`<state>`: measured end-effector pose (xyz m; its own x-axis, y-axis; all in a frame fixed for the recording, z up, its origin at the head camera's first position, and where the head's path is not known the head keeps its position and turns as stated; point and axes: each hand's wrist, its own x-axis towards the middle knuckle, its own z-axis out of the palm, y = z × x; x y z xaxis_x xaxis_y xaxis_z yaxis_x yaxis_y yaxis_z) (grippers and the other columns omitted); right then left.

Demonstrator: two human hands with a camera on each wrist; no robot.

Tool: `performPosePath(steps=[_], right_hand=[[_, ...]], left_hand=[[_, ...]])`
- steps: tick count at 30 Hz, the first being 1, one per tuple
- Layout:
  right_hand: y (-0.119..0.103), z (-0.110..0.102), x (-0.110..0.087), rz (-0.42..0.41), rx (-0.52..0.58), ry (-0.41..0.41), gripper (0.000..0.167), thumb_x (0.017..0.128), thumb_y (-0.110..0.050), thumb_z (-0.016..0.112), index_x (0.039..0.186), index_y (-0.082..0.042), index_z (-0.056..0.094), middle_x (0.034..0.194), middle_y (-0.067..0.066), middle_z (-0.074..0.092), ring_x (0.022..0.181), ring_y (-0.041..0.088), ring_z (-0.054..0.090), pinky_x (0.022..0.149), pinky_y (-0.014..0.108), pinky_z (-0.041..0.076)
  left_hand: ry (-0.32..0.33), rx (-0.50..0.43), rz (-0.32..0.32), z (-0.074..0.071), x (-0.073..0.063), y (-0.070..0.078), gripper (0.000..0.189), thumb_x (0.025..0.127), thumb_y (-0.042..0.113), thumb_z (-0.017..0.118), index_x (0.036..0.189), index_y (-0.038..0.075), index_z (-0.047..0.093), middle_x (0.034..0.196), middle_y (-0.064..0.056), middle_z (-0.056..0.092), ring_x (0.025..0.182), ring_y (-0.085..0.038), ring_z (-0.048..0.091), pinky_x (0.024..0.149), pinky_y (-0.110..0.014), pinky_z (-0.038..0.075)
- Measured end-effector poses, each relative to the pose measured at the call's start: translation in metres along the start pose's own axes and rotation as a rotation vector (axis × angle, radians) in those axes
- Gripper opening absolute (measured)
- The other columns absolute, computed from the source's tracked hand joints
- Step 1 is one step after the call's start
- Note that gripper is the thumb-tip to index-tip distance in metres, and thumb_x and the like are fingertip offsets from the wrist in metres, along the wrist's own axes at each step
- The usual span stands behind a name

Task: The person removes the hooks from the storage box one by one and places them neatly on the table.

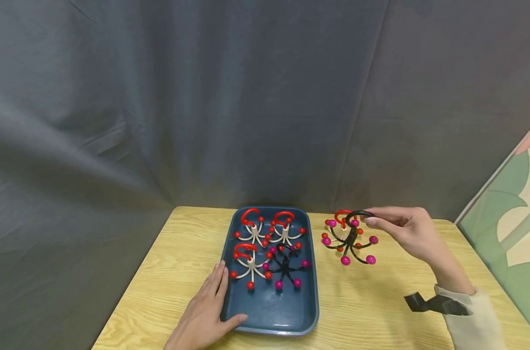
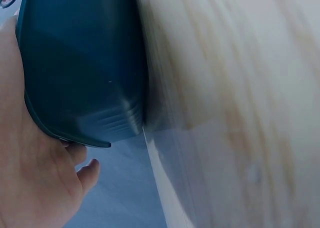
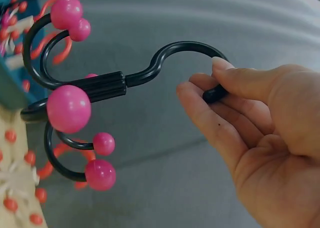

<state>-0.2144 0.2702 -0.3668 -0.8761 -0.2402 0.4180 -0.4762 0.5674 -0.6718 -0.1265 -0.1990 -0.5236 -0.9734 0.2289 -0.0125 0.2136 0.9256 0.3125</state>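
My right hand [image 1: 406,231] pinches the hooked end of a black claw massager [image 3: 107,83] with pink ball tips. It hangs to the right of a dark blue tray [image 1: 271,311], thumb and fingers at the hook's tip in the right wrist view. My left hand [image 1: 205,304] rests along the tray's left rim, fingers straight and thumb spread over the near corner. Inside the tray are three white claw massagers [image 1: 252,263] with red hooks and red balls, plus another black massager [image 1: 284,265] at the right.
Behind the held massager, a white-and-red massager [image 1: 343,232] stands on the wooden table [image 1: 361,311], partly hidden. A grey curtain [image 1: 265,107] hangs along the table's back edge. A patterned panel [image 1: 509,233] borders the right side.
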Motion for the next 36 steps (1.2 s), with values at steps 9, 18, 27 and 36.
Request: performPosePath(steps=[9, 18, 27, 36], right_hand=[[0.041, -0.025, -0.006, 0.136, -0.118, -0.051, 0.027, 0.095, -0.023, 0.079, 0.12, -0.014, 0.081, 0.095, -0.009, 0.083, 0.086, -0.012, 0.071, 0.065, 0.015, 0.048], [0.079, -0.041, -0.003, 0.251, -0.146, -0.118, 0.04, 0.099, -0.036, 0.074, 0.131, -0.012, 0.075, 0.103, 0.0, 0.084, 0.092, -0.012, 0.071, 0.074, 0.011, 0.048], [0.119, -0.043, 0.001, 0.319, -0.106, -0.14, 0.048, 0.103, -0.042, 0.066, 0.137, -0.009, 0.071, 0.107, -0.007, 0.082, 0.092, -0.01, 0.071, 0.075, 0.011, 0.051], [0.14, -0.041, 0.004, 0.373, -0.11, -0.163, 0.055, 0.103, -0.051, 0.063, 0.141, -0.012, 0.068, 0.121, -0.001, 0.08, 0.093, -0.02, 0.06, 0.091, 0.057, 0.058]], left_hand=[[0.017, 0.002, 0.014, -0.001, 0.0, 0.0, 0.122, 0.084, 0.09, 0.054, 0.168, 0.008, 0.021, 0.179, -0.007, 0.01, 0.166, -0.027, 0.015, 0.131, -0.05, 0.029], [0.073, 0.018, 0.058, 0.001, -0.002, -0.001, 0.117, 0.086, 0.085, 0.057, 0.166, 0.005, 0.027, 0.179, -0.009, 0.016, 0.165, -0.029, 0.019, 0.13, -0.049, 0.032], [0.102, 0.027, 0.092, 0.002, -0.002, -0.003, 0.116, 0.088, 0.084, 0.057, 0.165, 0.003, 0.028, 0.178, -0.011, 0.017, 0.165, -0.03, 0.02, 0.129, -0.049, 0.033], [0.097, 0.015, 0.074, 0.004, -0.001, -0.003, 0.116, 0.087, 0.084, 0.057, 0.166, 0.005, 0.027, 0.178, -0.009, 0.016, 0.165, -0.03, 0.02, 0.129, -0.049, 0.034]])
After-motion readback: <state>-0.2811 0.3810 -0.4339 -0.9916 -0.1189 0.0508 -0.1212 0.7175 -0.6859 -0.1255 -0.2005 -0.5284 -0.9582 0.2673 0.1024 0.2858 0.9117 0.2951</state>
